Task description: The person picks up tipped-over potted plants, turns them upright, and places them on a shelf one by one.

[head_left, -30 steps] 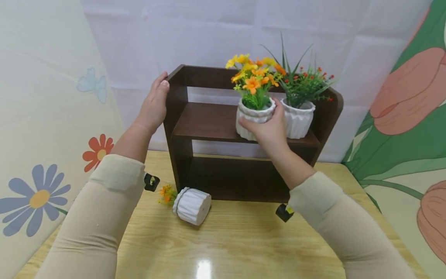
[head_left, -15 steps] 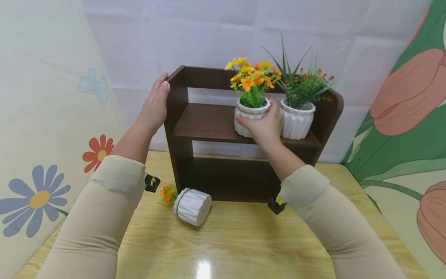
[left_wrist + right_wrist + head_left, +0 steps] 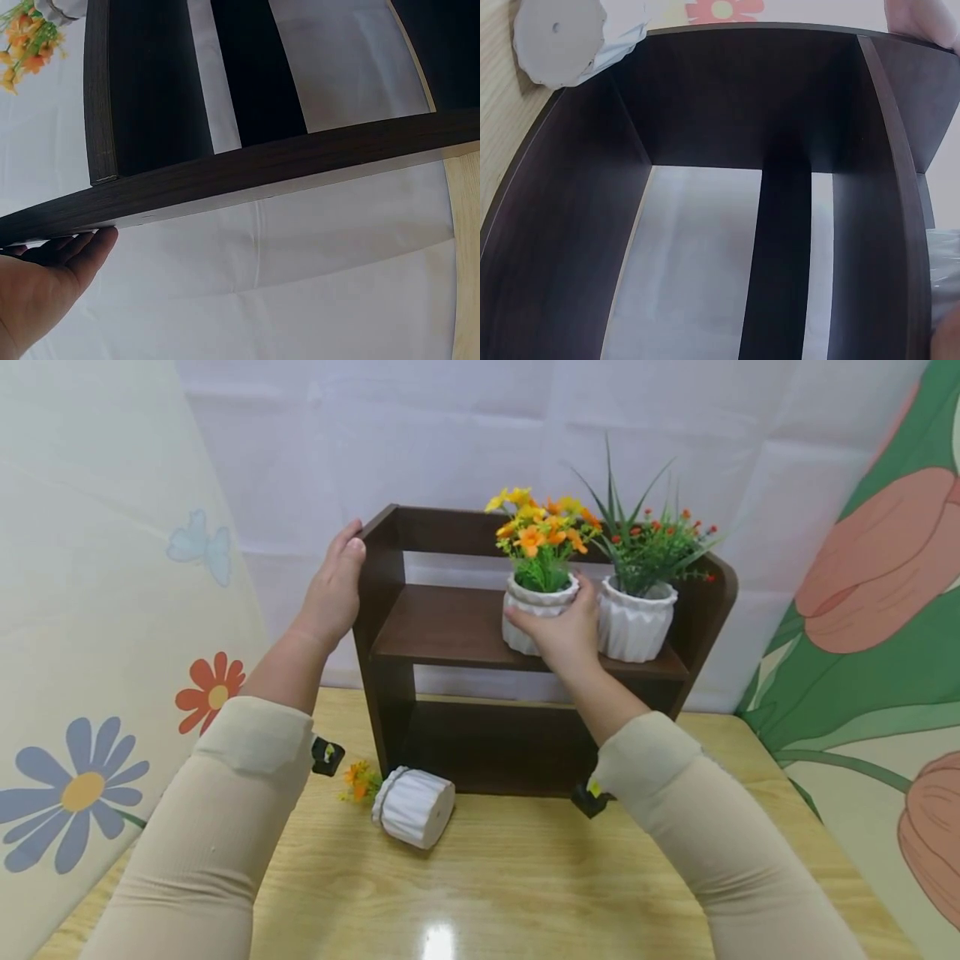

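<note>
A dark brown wooden shelf unit [image 3: 450, 627] stands on the wooden table [image 3: 487, 877]. On its middle board sits a white ribbed pot [image 3: 528, 602] of yellow and orange flowers. My right hand [image 3: 558, 631] grips this pot from the front, fingers curled round its side. My left hand [image 3: 333, 585] lies flat against the outside of the shelf's left side panel, near the top. In the left wrist view the palm [image 3: 45, 285] touches the dark panel [image 3: 262, 169]. The right wrist view looks into the shelf's lower bay [image 3: 705, 97].
A second white pot [image 3: 637, 622] with green grass and red berries stands just right of the held pot. A third white pot [image 3: 414, 806] lies on its side on the table by the shelf's left foot. Fabric backdrops close in behind and on both sides.
My right hand has shifted the flower pot slightly left and further back on the middle board. The left hand has stayed on the side panel.
</note>
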Demonstrator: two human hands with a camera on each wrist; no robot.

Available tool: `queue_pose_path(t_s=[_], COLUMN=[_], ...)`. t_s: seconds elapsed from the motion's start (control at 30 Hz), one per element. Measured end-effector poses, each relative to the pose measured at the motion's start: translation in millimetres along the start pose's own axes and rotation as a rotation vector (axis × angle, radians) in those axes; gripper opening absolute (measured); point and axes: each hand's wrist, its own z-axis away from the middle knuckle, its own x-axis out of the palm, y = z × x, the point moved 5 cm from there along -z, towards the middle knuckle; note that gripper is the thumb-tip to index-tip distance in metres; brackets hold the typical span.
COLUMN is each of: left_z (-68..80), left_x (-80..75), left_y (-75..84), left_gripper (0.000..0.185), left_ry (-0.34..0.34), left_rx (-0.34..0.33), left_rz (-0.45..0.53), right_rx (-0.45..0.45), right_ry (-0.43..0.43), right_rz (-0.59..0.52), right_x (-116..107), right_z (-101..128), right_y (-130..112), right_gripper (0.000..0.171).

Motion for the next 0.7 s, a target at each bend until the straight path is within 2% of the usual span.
queue_pose_path(t_s=[0.2,0.4,0.7], left_z=[3.7,3.6,3.6], left_x=[-1.9,-2.1,-1.6], left_y=[0.2,0.8,0.6], left_gripper=[0.057,0.057,0.057], left_ry=[0.002,0.008,0.008], left_rx=[0.001,0.005,-0.007], left_rz=[0.002,0.004,-0.001], right_rx=[-0.008,-0.003,0.025], right_ry=[-0.010,-0.017,-0.077], right_rz=[-0.011,0.022,0.072], right_x=[1.1,-0.8,-3.6], right_z=[2.6,4.4,7.2], right_y=[-1.8,-3.1,-2.6], right_gripper=[0.102,0.103,0.112])
